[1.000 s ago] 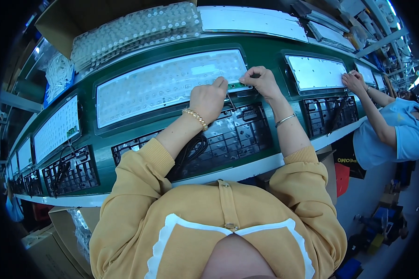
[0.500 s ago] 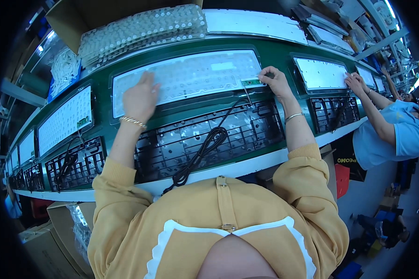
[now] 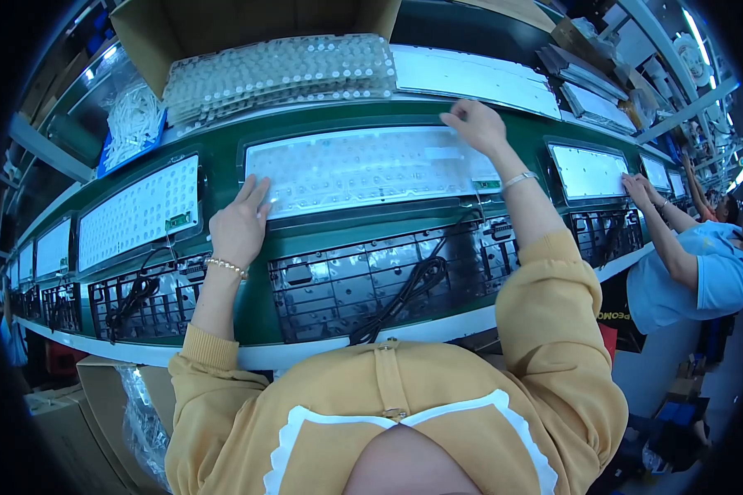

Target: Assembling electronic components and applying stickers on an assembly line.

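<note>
A white keyboard sheet (image 3: 347, 175) with a translucent dotted layer over it lies in a clear tray in front of me. My left hand (image 3: 239, 224) is at its left end, fingers spread, fingertips at the sheet's edge. Over the upper right corner hovers my right hand (image 3: 477, 128), its fingers loosely bent, thumb and forefinger slightly apart; nothing shows between them. Below that hand, the small green circuit board (image 3: 489, 185) sits at the sheet's right end, partly hidden by my wrist. Nearer me lies a black keyboard frame (image 3: 330, 285) with a coiled black cable (image 3: 421, 276).
Stacked translucent dotted sheets (image 3: 281, 74) and white plates (image 3: 470, 78) line the far ledge. A blue bin (image 3: 132, 136) of white parts stands far left. Similar keyboard sets continue along the green bench both ways. A co-worker in a blue shirt (image 3: 685, 264) works at the right.
My right hand has left the circuit board and risen to the far right corner. My left hand has moved from over the sheet to its left edge. The whole view has shifted.
</note>
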The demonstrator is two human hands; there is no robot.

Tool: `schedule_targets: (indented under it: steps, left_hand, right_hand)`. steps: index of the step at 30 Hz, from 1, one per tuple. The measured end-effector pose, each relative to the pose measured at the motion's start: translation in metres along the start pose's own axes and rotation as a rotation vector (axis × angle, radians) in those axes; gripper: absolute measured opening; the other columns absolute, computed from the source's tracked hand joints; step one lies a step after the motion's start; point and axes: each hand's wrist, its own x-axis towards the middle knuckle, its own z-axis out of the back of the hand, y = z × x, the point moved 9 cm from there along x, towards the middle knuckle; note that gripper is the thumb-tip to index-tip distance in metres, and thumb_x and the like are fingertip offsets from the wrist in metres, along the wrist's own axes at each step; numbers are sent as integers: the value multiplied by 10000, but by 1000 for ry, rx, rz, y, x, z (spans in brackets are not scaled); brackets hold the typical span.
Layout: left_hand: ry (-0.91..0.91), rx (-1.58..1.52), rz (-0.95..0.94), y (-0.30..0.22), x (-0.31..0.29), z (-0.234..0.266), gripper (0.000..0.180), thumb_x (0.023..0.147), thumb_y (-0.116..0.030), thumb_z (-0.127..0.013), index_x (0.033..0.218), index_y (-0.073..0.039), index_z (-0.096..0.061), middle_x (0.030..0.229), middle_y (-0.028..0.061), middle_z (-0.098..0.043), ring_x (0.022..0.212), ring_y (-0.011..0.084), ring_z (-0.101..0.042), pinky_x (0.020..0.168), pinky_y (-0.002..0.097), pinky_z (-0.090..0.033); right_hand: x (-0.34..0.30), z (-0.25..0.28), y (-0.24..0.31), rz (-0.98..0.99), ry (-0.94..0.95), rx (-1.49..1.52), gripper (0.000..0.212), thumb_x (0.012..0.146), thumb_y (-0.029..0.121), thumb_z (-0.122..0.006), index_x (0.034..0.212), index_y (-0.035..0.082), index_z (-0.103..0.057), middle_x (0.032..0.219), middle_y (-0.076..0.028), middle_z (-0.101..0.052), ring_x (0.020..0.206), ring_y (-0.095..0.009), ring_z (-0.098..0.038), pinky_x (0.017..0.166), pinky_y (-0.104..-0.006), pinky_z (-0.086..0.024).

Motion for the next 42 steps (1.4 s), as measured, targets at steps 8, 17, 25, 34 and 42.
schedule_targets:
  steps: [8, 17, 25, 34, 42]
  left_hand:
    - [-53, -185, -190, -5, -33, 18, 345, 802, -123, -619, 1147, -136, -612, 1262, 19, -566, 709, 245, -650, 568, 319, -493]
    - [10, -183, -256, -3, -41, 27, 366, 796, -123, -626, 1160, -85, -598, 1279, 19, -554, 690, 212, -643, 541, 288, -478]
    - [-56, -266, -276, -10, -37, 39, 383, 792, -91, -618, 1173, -61, -589, 1185, 61, -611, 626, 202, -608, 514, 266, -452]
    - [339, -1159, 247, 34, -43, 23, 275, 832, -12, -536, 1096, -28, -613, 777, 44, -616, 554, 120, -507, 524, 224, -400]
    - [209, -1061, 68, 15, -46, 35, 188, 845, -19, -518, 985, -19, -643, 681, 38, -589, 533, 100, -499, 526, 215, -388]
  right_hand:
    - [39, -25, 57, 327, -659, -506, 280, 862, 325, -573, 940, 66, -648, 912, -69, -662, 923, -223, -604, 860, -344, -435]
    - [47, -50, 96, 600, -113, -666, 122, 867, 111, -504, 937, 78, -598, 960, -81, -656, 945, -216, -586, 882, -348, -411]
    - [59, -60, 105, 391, -289, -492, 391, 909, 336, -491, 1210, 87, -503, 1122, -118, -583, 989, -269, -583, 872, -408, -432]
    - [68, -73, 145, 630, -171, -406, 86, 823, 116, -555, 876, 79, -611, 753, -95, -656, 755, -273, -645, 708, -351, -504]
    - [23, 77, 104, 469, -1136, -47, 409, 835, 474, -595, 672, 103, -652, 679, -7, -638, 634, -149, -579, 557, -290, -419]
